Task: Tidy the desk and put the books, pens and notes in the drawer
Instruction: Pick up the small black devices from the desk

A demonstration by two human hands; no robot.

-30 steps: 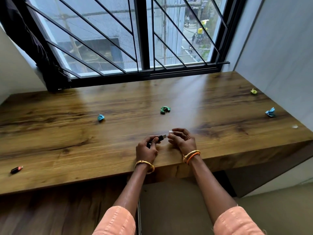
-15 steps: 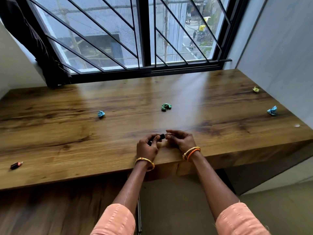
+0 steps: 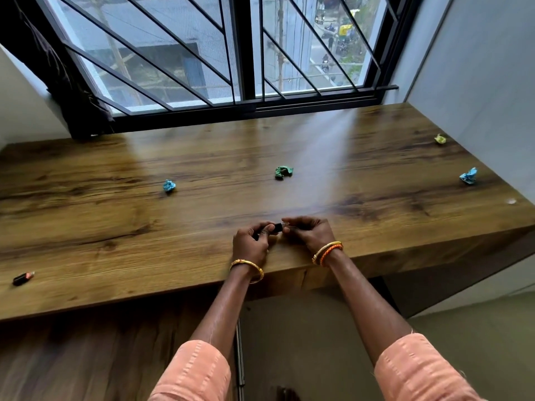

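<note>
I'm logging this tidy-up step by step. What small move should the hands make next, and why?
Probably press the two pieces fully together: the left hand holds a small black item whose end meets the right hand fingers, seemingly capping it. Crumpled notes, such as the green one, remain on the desk.

- The table (image 3: 115,221) is wood-grain board — smooth, with a soft sheen that catches the window light at the far side.
- Four crumpled paper balls lie on it, matt and creased: a blue one (image 3: 169,186) left of centre, a green one (image 3: 283,172) in the middle, a blue one (image 3: 468,176) at the right and a yellow one (image 3: 440,138) at the far right.
- The small black item (image 3: 277,228) between the hands looks like hard plastic.
- The window bars (image 3: 246,47) are dark painted metal.
- The sleeves (image 3: 191,371) are woven peach cloth — matt.
- The bangles (image 3: 327,251) gleam like metal.
</note>
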